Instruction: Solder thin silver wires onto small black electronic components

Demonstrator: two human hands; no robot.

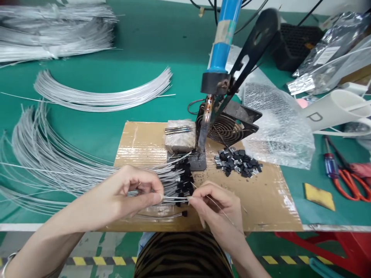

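Note:
My left hand is closed, thumb and forefinger pinching a white wire that points right. My right hand is closed too, its fingertips meeting at the end of that wire; what sits right between them is hidden. A thin silvery strand, apparently solder wire, runs across its fingers. Just behind both hands lies a bundle of grey-white wires with black connectors on their ends. One single wire with a black connector rests nearer me on the cardboard.
A blue-handled soldering iron hangs in a stand, tip down, beyond my hands. Near it are a block with metal rods, a black fan and a pile of small black connectors. Red-handled scissors and a yellow sponge lie right.

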